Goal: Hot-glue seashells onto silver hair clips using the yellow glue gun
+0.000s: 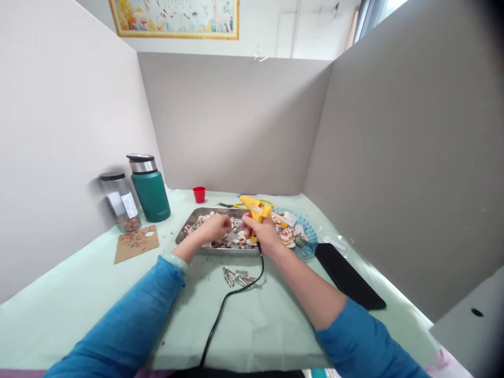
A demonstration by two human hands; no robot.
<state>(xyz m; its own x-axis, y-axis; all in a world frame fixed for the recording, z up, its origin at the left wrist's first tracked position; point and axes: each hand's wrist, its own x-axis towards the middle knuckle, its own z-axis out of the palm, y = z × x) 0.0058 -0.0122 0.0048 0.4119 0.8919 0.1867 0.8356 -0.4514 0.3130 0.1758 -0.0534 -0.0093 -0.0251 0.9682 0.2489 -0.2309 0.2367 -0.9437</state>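
Blue sleeves point(126, 315) lie nearest, at the lower left and lower right. The right hand point(265, 233) has its fingers wrapped round the handle of a yellow glue gun point(258, 209), held over the right end of a metal tray point(226, 252). The left hand point(216, 227) curls its fingers above the tray's shells point(241, 239); whether they pinch anything, I cannot tell. Farther out, a blue plate point(311, 236) holding more shells sits just right of the tray.

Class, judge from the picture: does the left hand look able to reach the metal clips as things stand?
Probably yes: the metal clips lie just in front of the tray, close to the left hand, and the black cord crosses only their right side.
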